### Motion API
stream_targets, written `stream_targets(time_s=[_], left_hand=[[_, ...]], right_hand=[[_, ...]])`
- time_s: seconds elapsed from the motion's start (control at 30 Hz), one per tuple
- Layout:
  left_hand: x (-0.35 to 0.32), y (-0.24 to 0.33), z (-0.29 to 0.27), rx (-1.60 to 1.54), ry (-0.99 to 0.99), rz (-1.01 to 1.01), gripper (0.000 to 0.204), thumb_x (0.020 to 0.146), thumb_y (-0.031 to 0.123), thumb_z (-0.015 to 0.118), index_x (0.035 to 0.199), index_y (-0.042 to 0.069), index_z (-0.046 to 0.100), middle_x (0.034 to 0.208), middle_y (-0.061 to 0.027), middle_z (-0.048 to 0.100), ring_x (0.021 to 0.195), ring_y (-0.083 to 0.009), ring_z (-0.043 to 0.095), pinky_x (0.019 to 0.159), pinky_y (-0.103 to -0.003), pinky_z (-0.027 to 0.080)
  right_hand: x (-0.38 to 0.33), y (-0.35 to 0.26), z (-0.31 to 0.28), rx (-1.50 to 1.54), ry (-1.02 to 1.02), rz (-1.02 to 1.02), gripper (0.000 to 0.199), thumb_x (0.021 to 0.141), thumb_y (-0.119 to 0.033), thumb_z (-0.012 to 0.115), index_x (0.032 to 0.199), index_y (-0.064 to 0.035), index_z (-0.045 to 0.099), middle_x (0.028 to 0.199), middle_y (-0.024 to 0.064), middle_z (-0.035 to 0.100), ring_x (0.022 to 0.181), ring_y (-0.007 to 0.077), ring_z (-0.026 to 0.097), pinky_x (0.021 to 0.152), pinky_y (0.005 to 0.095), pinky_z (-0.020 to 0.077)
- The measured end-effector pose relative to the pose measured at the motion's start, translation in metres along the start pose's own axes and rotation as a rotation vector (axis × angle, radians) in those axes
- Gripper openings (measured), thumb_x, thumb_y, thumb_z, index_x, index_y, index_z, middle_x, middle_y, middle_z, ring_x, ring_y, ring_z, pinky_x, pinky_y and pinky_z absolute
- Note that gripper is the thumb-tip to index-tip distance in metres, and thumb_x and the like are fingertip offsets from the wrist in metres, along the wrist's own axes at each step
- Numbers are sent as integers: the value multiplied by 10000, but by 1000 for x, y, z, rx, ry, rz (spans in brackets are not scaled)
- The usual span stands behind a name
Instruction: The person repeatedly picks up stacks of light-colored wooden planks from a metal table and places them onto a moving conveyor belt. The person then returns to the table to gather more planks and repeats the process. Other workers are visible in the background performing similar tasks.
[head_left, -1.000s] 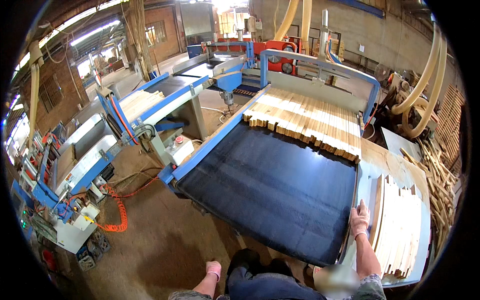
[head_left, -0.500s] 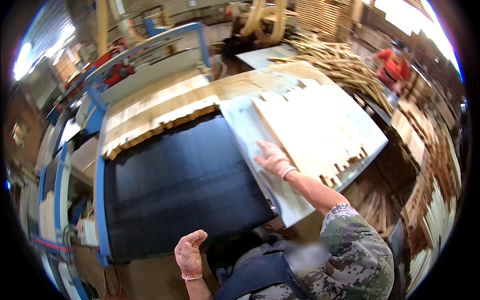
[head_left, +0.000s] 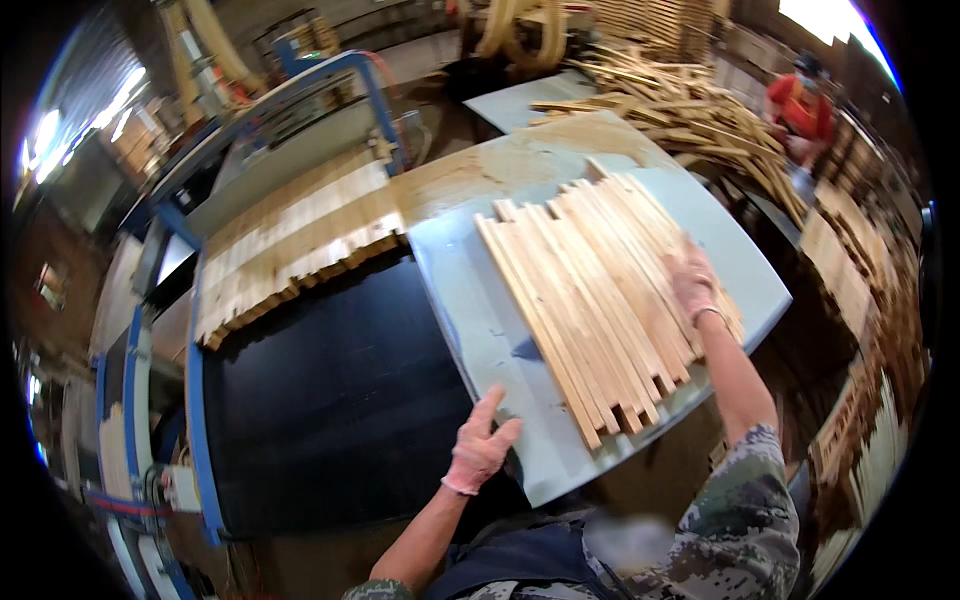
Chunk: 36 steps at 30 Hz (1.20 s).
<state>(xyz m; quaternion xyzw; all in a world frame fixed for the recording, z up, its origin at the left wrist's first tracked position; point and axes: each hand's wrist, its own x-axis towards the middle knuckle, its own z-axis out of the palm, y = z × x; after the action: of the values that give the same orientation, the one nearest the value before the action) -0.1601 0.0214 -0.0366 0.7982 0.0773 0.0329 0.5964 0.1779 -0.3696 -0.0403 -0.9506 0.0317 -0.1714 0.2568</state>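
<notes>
A row of pale wooden strips lies side by side on a light blue-grey tabletop, their ends uneven. My right hand, in a thin pinkish glove, rests flat on the strips toward their right side, fingers stretched out. Gloved the same way, my left hand is by the tabletop's near left edge, thumb and fingers apart, with nothing in it. Whether it touches the edge I cannot tell. To the left, a black belt surface carries another batch of strips, closely packed with a jagged near end.
A blue metal frame arches over the belt's far end. Behind the tabletop lies a heap of loose wood sticks. A person in red is at the far right, near stacked boards.
My right hand has gone from the strips' left side over to their right side. My left hand has moved rightward from the belt's near edge to the tabletop, its fingers spreading.
</notes>
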Motion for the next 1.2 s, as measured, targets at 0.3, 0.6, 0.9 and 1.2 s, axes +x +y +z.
stream_targets(time_s=[0.3, 0.6, 0.9, 1.2], left_hand=[[52, -30, 42, 573, 25, 240, 891, 992, 475, 724, 1655, -19, 391, 1649, -281, 463, 1565, -441, 400, 1327, -514, 278], [48, -23, 55, 889, 13, 215, 814, 1082, 524, 554, 1684, 19, 341, 1702, -238, 412, 1606, -414, 344, 1363, -526, 194], [49, -13, 56, 862, -23, 197, 722, 1062, 491, 588, 1605, 30, 472, 1701, -209, 432, 1616, -391, 341, 1367, -520, 187], [42, -14, 54, 839, 13, 206, 733, 1021, 479, 642, 1574, 19, 505, 1696, -232, 427, 1617, -413, 331, 1360, -526, 201]], right_hand=[[111, 76, 29, -302, -374, 60, 649, 1108, -496, 474, 1546, -23, 548, 1599, 246, 551, 1472, 426, 512, 1232, 483, 412], [104, 44, 37, -209, -297, 330, 762, 1107, -621, 393, 1334, 32, 717, 1404, 283, 692, 1330, 490, 628, 1117, 550, 474], [108, 74, 44, 12, -226, 392, 778, 1113, -619, 384, 1352, 46, 708, 1400, 290, 697, 1333, 487, 631, 1116, 558, 475], [100, 49, 37, 132, -313, 383, 793, 1121, -614, 388, 1417, 73, 653, 1437, 280, 681, 1361, 444, 623, 1140, 491, 458]])
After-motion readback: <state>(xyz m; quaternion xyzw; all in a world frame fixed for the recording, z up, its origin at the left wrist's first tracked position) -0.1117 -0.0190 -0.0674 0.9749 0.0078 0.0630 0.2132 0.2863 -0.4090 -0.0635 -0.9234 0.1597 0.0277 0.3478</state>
